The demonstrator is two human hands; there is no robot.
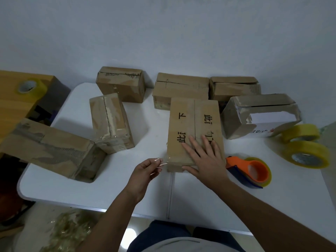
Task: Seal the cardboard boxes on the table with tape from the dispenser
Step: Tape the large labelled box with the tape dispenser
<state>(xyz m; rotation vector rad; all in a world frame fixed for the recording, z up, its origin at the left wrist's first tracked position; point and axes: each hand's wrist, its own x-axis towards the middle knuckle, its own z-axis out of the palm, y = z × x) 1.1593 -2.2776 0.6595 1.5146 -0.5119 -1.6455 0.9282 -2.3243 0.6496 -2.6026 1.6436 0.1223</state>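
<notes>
Seven boxes: cardboard, sitting across the white table, most toward its far edge and left corner.
Table: white, rounded corners, a seam running from the near edge toward the printed box; pale wall standing behind the far edge.
Printed box: lying at the middle of the table, long side running away from the near edge, black characters on both top flaps, centre seam showing dark, clear tape glinting over its near end.
Right hand: lying flat with fingers spread, pressing the box's near end.
Left hand: pinching a thin strand of clear tape just left of the box's near corner.
Tape dispenser: orange and blue, resting just right of the box.
Tape rolls: two yellow ones sitting near the right edge.
</notes>
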